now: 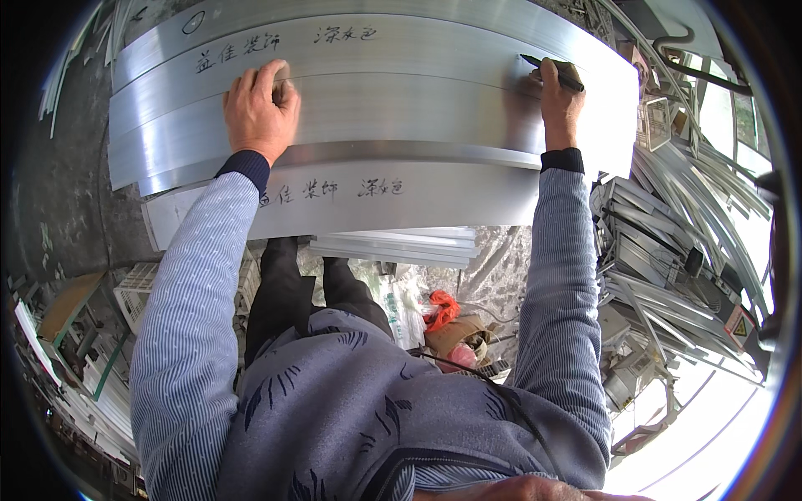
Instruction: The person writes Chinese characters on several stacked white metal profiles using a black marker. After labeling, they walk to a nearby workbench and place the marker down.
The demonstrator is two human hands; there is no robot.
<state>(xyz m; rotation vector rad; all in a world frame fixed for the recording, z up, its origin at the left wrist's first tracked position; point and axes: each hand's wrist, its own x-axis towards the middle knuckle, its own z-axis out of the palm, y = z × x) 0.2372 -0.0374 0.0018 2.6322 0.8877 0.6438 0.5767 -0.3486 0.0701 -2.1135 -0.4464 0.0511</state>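
Note:
Long silvery metal panels (pixel 401 108) lie side by side across in front of me, with black handwriting on two of them. My right hand (pixel 561 104) grips a black marker pen (pixel 571 79) over the far panels' right part. The pen's dark tip points left, close to the metal; whether it touches, I cannot tell. Toward the left, my left hand (pixel 261 117) rests on the panels with its fingers curled, just below a line of writing. Something dark shows between thumb and forefinger, too small to name. A paler panel (pixel 451 196) with writing lies nearest me.
Piles of metal strips (pixel 668 242) lean at the right. Below the panels are more pale strips (pixel 393 245), an orange-red bundle (pixel 441 309) and plastic bags (pixel 405 309) near my legs. A white crate (pixel 134 292) sits at the left, by a rack (pixel 75 309).

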